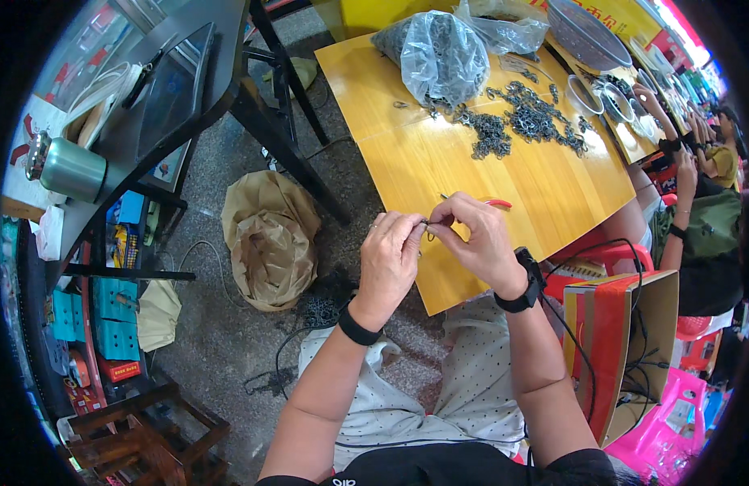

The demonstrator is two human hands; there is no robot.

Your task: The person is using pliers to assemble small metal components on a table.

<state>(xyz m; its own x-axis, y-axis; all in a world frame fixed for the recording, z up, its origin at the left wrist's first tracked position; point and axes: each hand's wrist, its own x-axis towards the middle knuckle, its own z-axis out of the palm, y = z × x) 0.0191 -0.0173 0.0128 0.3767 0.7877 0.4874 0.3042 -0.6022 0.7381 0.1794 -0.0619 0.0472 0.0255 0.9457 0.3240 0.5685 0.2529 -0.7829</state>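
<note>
My left hand (393,255) and my right hand (481,245) meet above the near left edge of the wooden table (439,279). Both are closed in a pinch, thumb against forefinger, on a small dark metal link (428,230). Its exact shape is mostly covered by my fingertips. Behind my right hand lie pliers, of which a red handle (498,203) shows. Farther back on the tabletop, dark metal clasps or links are heaped in a loose pile (524,117), beside a clear plastic bag (445,57) filled with more of them.
Beyond the pile are a second bag (508,32) and plastic bowls (585,95). People sit along the right, one hand (686,166) raised. A cardboard box with cables (613,356) stands by my right arm. Left are an open brown sack (271,243) and a black table (220,89).
</note>
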